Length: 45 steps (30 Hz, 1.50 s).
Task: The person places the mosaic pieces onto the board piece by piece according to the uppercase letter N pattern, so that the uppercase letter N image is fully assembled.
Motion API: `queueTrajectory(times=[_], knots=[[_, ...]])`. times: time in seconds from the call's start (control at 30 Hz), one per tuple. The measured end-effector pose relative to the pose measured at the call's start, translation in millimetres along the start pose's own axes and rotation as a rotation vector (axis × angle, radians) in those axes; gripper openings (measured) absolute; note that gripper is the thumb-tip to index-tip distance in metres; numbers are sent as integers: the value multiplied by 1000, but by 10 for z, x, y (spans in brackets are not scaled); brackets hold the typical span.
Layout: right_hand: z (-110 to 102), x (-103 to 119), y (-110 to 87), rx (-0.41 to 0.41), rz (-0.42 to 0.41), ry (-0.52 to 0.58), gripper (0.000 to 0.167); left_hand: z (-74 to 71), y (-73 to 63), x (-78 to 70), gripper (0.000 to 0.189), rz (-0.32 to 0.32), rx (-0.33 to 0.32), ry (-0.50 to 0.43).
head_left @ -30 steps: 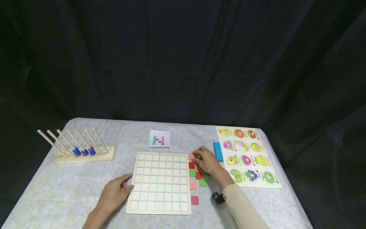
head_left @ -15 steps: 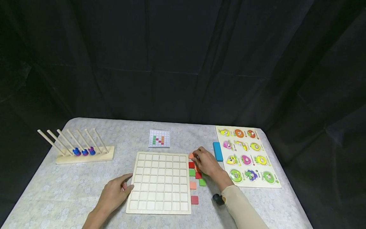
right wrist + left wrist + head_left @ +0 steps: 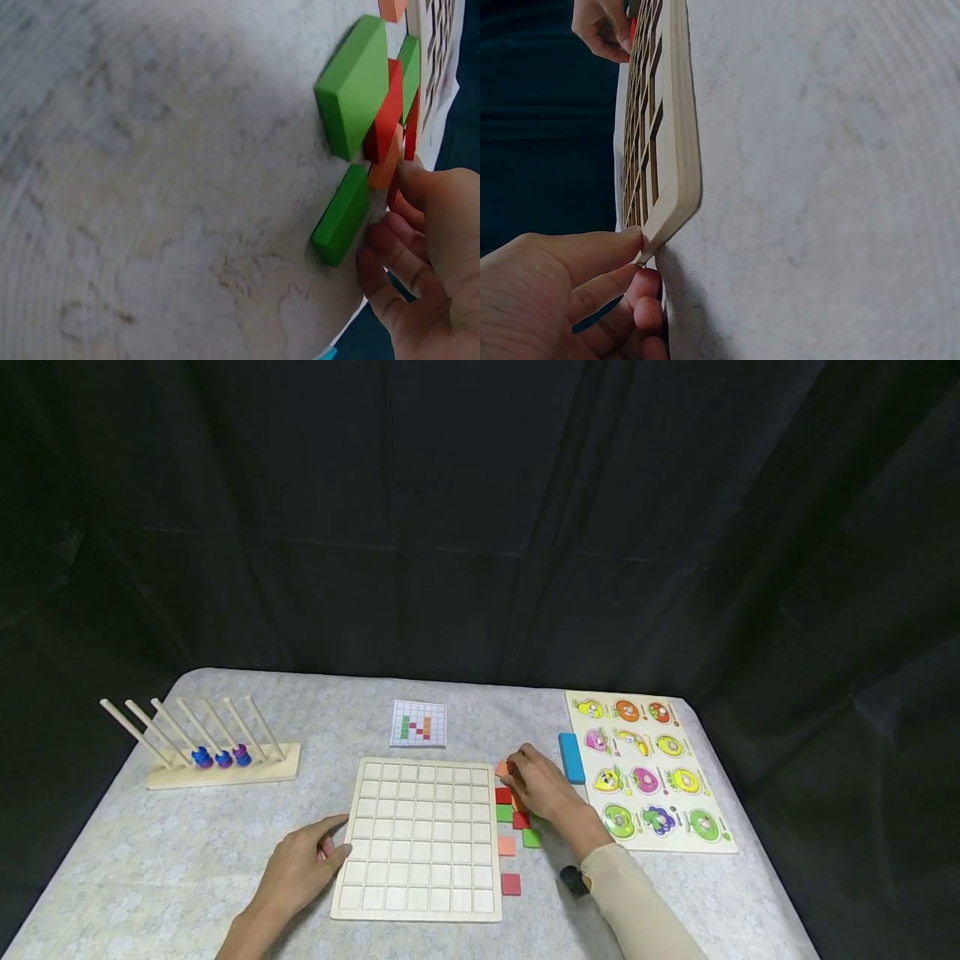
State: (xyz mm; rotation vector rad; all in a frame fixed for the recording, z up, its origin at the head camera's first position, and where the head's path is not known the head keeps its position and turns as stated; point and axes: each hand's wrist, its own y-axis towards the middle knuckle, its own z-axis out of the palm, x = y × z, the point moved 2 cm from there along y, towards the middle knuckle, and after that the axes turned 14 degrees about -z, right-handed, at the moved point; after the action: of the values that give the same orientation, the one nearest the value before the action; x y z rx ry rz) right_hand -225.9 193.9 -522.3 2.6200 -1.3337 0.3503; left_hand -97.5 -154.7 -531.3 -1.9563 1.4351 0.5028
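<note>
A pale wooden grid board (image 3: 416, 839) lies flat on the table. My left hand (image 3: 300, 868) holds its left edge with thumb and index finger; the left wrist view shows the thumb on that edge near a corner. Along the board's right side lie loose square tiles: a red tile (image 3: 511, 884), an orange tile (image 3: 507, 846), a green tile (image 3: 532, 838) and several others. My right hand (image 3: 546, 789) is bent over the upper tiles, its fingertips pinching an orange tile (image 3: 502, 768). In the right wrist view, the hand partly hides the tiles beside a green tile (image 3: 343, 217).
Behind the board lies a pattern card (image 3: 418, 724). A pegged wooden stand (image 3: 281, 764) with blue and purple beads is at left. At right are a blue block (image 3: 572, 758) and a fruit puzzle board (image 3: 652, 768). A black curtain (image 3: 480, 527) hangs behind the table.
My left hand and the board stay in place. The right hand stays over the upper tiles with only tiny finger movement; the upper red tile shifts very slightly nearer.
</note>
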Motion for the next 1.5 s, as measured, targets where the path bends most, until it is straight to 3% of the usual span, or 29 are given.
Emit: queueTrajectory(times=[0.43, 0.87, 1.17, 1.5], knots=[[74, -24, -61, -21, -93, -105, 20, 11, -12, 0, 48, -2, -1, 0], [30, -8, -82, -87, -140, -106, 17, 25, 6, 41, 48, 14, -7, 5], [-50, 432, -88, -198, -251, -87, 17, 6, 21, 53, 48, 37, -4, 5], [208, 898, -122, -121, -359, -105, 15, 14, 30, 41, 48, 26, -8, 1]])
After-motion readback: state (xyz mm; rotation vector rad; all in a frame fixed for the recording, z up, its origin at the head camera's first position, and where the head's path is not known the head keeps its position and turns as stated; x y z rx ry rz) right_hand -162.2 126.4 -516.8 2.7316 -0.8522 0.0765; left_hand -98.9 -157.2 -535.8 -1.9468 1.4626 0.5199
